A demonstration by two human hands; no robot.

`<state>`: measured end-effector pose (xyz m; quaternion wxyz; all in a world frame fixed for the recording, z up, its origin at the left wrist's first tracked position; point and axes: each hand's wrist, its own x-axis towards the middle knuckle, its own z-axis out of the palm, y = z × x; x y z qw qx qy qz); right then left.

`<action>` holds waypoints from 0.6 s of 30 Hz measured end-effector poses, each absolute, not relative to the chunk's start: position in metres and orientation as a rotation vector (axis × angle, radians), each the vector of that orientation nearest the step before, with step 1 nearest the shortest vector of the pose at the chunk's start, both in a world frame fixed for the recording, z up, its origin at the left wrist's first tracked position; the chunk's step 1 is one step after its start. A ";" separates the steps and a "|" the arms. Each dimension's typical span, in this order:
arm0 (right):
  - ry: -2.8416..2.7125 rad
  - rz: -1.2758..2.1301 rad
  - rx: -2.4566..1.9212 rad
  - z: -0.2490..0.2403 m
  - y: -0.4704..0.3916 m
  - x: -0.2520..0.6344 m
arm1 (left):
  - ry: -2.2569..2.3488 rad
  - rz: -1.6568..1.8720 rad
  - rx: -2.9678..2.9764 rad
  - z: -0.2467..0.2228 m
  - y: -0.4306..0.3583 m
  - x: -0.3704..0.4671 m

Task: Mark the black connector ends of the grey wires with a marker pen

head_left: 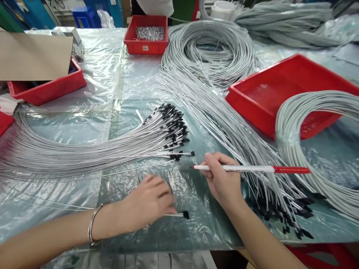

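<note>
My right hand (221, 179) is closed around a white marker pen (249, 169) with a red end, its red tip pointing left. Below and to the left, my left hand (146, 205), slightly blurred, has curled fingers on a thin grey cable. That cable's black connector (185, 214) sticks out to the right of the fingertips. Beyond the hand lies a bundle of thin grey cables (92, 153), with black connectors (172, 127) clustered at its right end. One connector (192, 153) juts out from the cluster, just left of the pen tip.
Right of my right hand runs another cable bundle (224, 119) with black ends near the table edge. A red tray (260, 101) and coiled cables (291, 123) sit beyond it. Farther back are a big cable coil (179, 48) and a red bin (146, 46) of small metal parts.
</note>
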<state>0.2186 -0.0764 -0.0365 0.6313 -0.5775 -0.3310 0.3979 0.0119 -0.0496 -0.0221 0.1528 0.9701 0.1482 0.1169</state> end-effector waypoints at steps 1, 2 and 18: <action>-0.735 0.905 -1.301 -0.035 -0.077 0.219 | 0.530 0.365 2.823 -0.023 -0.041 0.015; -0.721 0.904 -1.286 -0.034 -0.077 0.218 | 0.653 0.385 2.877 -0.025 -0.031 0.019; -0.607 0.775 -1.089 -0.020 -0.080 0.225 | 0.709 0.044 2.729 -0.006 -0.011 0.000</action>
